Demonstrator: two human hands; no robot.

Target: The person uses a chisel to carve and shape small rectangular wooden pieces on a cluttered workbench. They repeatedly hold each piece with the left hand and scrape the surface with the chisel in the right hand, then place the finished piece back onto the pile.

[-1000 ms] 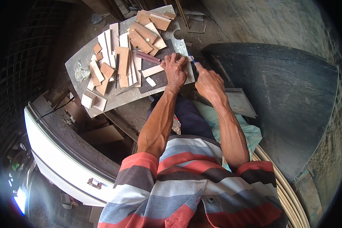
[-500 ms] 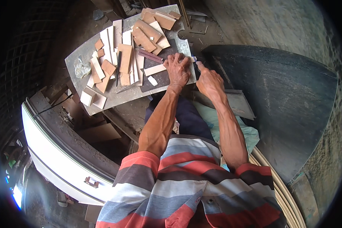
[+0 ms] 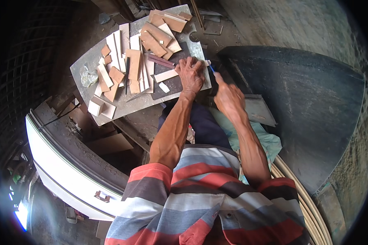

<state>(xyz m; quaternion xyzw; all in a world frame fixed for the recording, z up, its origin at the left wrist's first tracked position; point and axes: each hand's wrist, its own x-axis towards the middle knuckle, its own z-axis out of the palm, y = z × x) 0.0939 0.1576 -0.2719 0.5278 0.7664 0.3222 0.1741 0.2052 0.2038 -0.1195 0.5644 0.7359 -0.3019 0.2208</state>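
My left hand (image 3: 190, 75) presses down on a pale wooden strip (image 3: 167, 75), its fingers bent over it. The strip lies on a dark board (image 3: 161, 93) at the table's right end, and a short piece of it sticks out past my fingertips. My right hand (image 3: 230, 98) is closed round a slim blue tool (image 3: 212, 69) just beyond the table edge. The tool's tip is close to the strip's right end; its kind is too small to make out. Beside my left hand lie a dark red block (image 3: 161, 61) and a small white scrap (image 3: 164, 87).
Cut wood pieces (image 3: 133, 65) cover much of the table (image 3: 79, 65), with a crumpled clear bag (image 3: 88, 76) at its left. A large dark panel (image 3: 298, 110) leans at the right. A white curved panel (image 3: 65, 171) stands lower left, and long thin rods (image 3: 308, 198) lie lower right.
My right hand has drawn back toward me and slightly right, so more of the blue tool shows. My left hand and the strip have stayed in place.
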